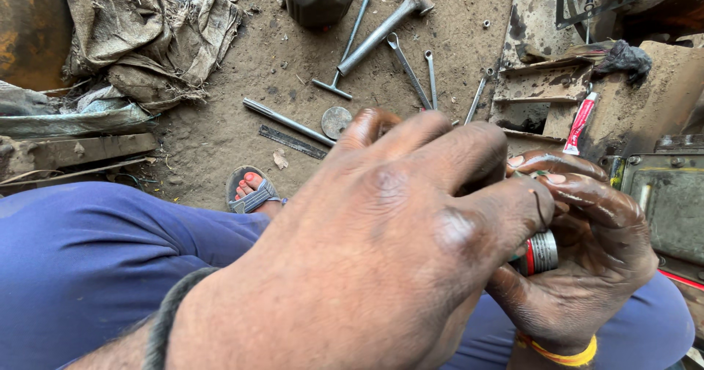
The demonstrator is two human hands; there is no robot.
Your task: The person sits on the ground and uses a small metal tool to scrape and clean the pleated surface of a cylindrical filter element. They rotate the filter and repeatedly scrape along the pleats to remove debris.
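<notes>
Dusty workshop ground (220, 132) lies beyond our knees, strewn with spanners (411, 68), a long socket wrench (381, 31) and a flat steel rule (292, 142). Nearer, our right hand (587, 260) curls around a small ribbed metal cylinder (541, 251) with a red band, gripping it firmly. Our left hand (389, 253) closes over it from the left, fingers bent; we cannot tell what they pinch, since the knuckles hide the tips. We judge this a fitting or seating step, and the next move calls for steady pressure along the part. Its long axis seems to run left to right, the ribbed end pointing right into our right palm.
</notes>
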